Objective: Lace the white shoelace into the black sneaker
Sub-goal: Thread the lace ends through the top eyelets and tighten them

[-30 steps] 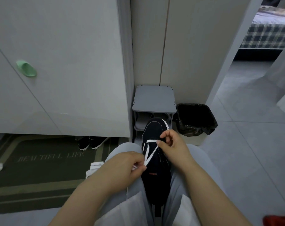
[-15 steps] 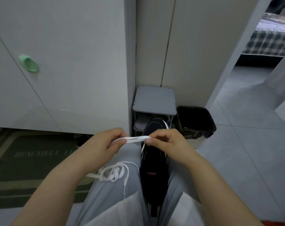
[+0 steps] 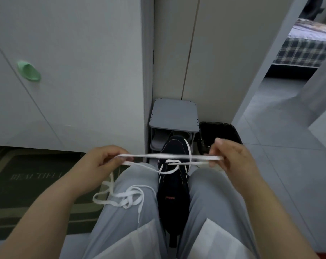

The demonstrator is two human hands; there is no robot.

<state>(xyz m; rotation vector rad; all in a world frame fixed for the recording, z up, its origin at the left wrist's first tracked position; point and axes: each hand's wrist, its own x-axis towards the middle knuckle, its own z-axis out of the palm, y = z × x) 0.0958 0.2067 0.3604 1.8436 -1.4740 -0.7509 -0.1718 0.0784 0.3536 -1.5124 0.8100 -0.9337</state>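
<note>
The black sneaker (image 3: 174,186) with white side stripes lies wedged between my knees, toe pointing away. The white shoelace (image 3: 167,156) runs through its front eyelets and is stretched level above the toe. My left hand (image 3: 102,161) pinches the lace to the left of the shoe. My right hand (image 3: 228,156) pinches the other stretch to the right. Loose lace (image 3: 124,196) lies piled on my left thigh.
A small grey shoe rack (image 3: 174,114) stands against the wall ahead, with a black-lined bin (image 3: 220,131) to its right. White cabinet doors with a green handle (image 3: 28,71) fill the left. A dark green mat (image 3: 27,176) covers the floor at left.
Both hands rose from the shoe's eyelets and moved apart, my right hand far to the right, drawing the lace out taut across the toe. Loose lace came to lie on my left thigh.
</note>
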